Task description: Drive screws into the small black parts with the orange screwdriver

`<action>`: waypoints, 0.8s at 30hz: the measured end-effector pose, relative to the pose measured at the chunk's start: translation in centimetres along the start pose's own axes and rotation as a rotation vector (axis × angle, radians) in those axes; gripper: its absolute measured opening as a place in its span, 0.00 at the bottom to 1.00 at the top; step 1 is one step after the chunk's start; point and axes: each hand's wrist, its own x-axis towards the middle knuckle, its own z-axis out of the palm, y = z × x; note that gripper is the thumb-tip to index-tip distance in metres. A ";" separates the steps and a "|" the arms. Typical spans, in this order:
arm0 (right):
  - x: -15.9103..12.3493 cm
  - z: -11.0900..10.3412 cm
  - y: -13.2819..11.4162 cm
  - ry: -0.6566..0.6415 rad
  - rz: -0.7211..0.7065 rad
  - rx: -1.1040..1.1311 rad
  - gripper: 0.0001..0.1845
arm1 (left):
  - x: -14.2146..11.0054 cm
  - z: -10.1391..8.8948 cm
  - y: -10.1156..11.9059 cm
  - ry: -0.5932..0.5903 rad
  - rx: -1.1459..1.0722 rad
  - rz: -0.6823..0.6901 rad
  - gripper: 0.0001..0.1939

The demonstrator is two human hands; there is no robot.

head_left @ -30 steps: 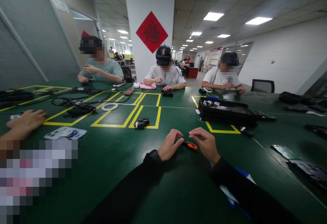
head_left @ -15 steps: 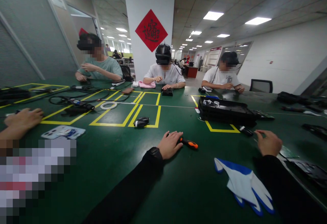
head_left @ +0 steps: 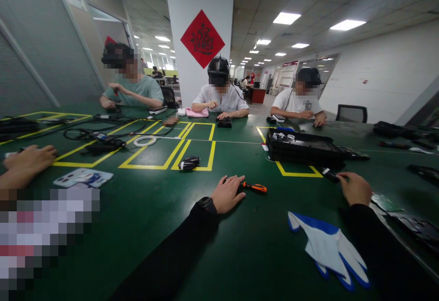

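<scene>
My left hand (head_left: 228,194) lies flat on the green table, fingers stretched out. An orange and black screwdriver (head_left: 256,187) sticks out past its fingertips; the far part is hidden by the fingers. My right hand (head_left: 355,189) is at the right, its fingertips closed at the near end of a small black piece with a white label (head_left: 329,174). The fingers partly cover that end. Just beyond stands a long black tray (head_left: 305,150) with small white bits in it. A white and blue work glove (head_left: 327,246) lies between my forearms.
A black bundle with a white label (head_left: 189,163) lies on yellow floor-style tape. Left are a phone (head_left: 83,178), a white cable coil (head_left: 144,141) and a neighbour's hand (head_left: 30,161). A green circuit board (head_left: 387,202) lies at right. Several people sit opposite.
My right hand has moved slightly left and its fingertips have reached the small black piece. My left hand stays put; the screwdriver handle has shifted slightly upward.
</scene>
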 end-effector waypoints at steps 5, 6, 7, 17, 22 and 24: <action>0.3 0.7 0.6 0.011 -0.026 0.020 0.15 | 0.0 0.1 0.0 0.001 0.009 -0.003 0.29; 0.3 0.8 0.8 0.033 -0.024 0.039 0.16 | 0.0 0.1 0.0 0.001 0.010 -0.003 0.29; 0.3 0.9 0.9 0.063 -0.013 0.060 0.17 | 0.0 0.0 0.0 0.001 0.011 -0.004 0.29; 1.5 1.9 1.4 -0.139 0.069 0.172 0.20 | 0.0 -0.2 0.1 -0.022 0.009 -0.010 0.30; 1.7 2.2 1.9 -0.205 0.088 0.225 0.19 | 0.0 -0.1 0.0 -0.011 0.000 -0.011 0.29; 1.7 2.1 2.0 -0.207 0.100 0.245 0.19 | 0.0 -0.1 0.0 -0.013 -0.004 -0.011 0.29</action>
